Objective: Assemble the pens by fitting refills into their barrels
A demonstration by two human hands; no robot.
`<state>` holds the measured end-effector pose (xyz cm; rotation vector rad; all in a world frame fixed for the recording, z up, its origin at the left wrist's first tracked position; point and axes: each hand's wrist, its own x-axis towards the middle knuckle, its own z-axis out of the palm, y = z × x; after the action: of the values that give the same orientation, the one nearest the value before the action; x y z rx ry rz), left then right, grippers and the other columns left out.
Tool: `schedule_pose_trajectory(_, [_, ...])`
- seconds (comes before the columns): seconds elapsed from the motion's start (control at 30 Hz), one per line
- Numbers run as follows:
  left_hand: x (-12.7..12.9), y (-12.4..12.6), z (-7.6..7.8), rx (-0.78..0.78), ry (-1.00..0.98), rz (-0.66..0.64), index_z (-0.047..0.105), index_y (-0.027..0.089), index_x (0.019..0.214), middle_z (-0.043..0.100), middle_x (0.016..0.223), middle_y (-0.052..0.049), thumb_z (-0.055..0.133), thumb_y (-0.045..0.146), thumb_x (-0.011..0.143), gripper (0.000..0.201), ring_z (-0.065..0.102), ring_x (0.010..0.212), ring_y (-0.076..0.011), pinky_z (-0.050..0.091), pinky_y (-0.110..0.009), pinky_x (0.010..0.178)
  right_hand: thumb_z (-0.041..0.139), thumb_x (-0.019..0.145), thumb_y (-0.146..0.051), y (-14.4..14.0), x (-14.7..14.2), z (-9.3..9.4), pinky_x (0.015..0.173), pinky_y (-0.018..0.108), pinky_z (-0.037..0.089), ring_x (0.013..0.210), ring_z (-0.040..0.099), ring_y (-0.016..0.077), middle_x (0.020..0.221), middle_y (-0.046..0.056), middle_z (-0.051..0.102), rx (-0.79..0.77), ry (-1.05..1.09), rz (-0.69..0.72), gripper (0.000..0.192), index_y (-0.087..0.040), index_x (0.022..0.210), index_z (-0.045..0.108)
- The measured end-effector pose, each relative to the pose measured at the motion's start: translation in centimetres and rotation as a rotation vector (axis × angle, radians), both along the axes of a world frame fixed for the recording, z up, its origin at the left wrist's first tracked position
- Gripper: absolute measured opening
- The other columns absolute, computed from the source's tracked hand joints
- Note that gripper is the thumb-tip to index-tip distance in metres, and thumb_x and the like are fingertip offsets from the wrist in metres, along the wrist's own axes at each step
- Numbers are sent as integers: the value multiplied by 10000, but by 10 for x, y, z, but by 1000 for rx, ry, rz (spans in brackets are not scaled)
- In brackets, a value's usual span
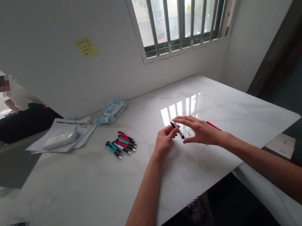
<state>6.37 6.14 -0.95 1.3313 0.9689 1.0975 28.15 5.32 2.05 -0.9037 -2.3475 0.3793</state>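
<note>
Between the thumb and fingers of my left hand (167,138) is a short white-and-black pen body (177,130), held tilted above the table. My right hand (200,130) is just to its right, fingers and thumb spread wide around the pen's two ends. Its index fingertip is close to the pen's top; I cannot tell whether they touch. Partly hidden behind the right hand lies a red pen piece (212,125). A bunch of pens (121,143) in teal, red and white with black grips rests on the table to the left.
A pack of wet wipes (113,111) sits against the wall. Left of it, a white device (60,140) lies on loose papers (81,140). The marble-patterned table (96,199) ends at the right near a box (282,145) below. Another person (18,100) sits at far left.
</note>
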Motion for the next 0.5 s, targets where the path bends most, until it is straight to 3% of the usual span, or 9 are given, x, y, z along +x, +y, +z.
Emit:
schedule_pose_trajectory(0.17, [1, 4, -8, -86, -82, 33, 797, 150, 1060, 786, 1039, -124, 833, 543, 773, 488, 682, 909, -208, 462, -328, 859, 783, 890, -413, 3, 27, -18, 871, 440, 574, 1011, 698, 286, 1070, 69, 743, -111, -155, -219, 352, -272, 1208, 731])
schedule_pose_trajectory(0.33, [2, 4, -9, -73, -86, 28, 798, 134, 1056, 788, 1006, -125, 830, 515, 786, 469, 666, 856, -186, 471, -324, 847, 728, 914, -323, 3, 38, -33, 748, 338, 525, 792, 688, 207, 887, 33, 741, -189, -171, -252, 106, -251, 978, 772])
schedule_pose_trajectory(0.5, [2, 3, -9, -86, -86, 31, 807, 130, 1058, 781, 979, -116, 838, 502, 775, 469, 641, 827, -168, 467, -311, 826, 638, 932, -244, 1, 36, -38, 729, 321, 509, 743, 674, 187, 847, 25, 752, -201, -94, -219, 131, -238, 876, 756])
